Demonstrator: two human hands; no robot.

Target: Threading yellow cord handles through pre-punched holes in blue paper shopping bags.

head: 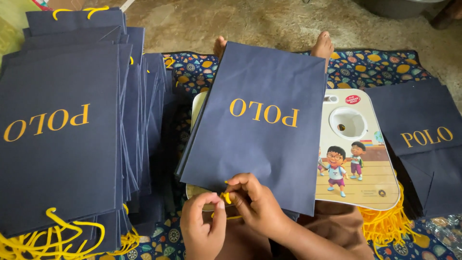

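A yellow cord (225,197) is pinched between the fingertips of the left hand (202,226) and right hand (252,204), at the near edge of a navy paper bag (260,125) lying on a cartoon lap tray (358,159). A stack of bags (62,125) sits left, more bags (423,139) right, all on a patterned mat (375,67)

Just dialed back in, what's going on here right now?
A person seated on a patterned mat holds a navy paper bag flat on a cartoon-printed lap tray. Both hands, left hand and right hand, pinch a yellow cord at the bag's near edge. A bag stack sits left; more bags lie right.
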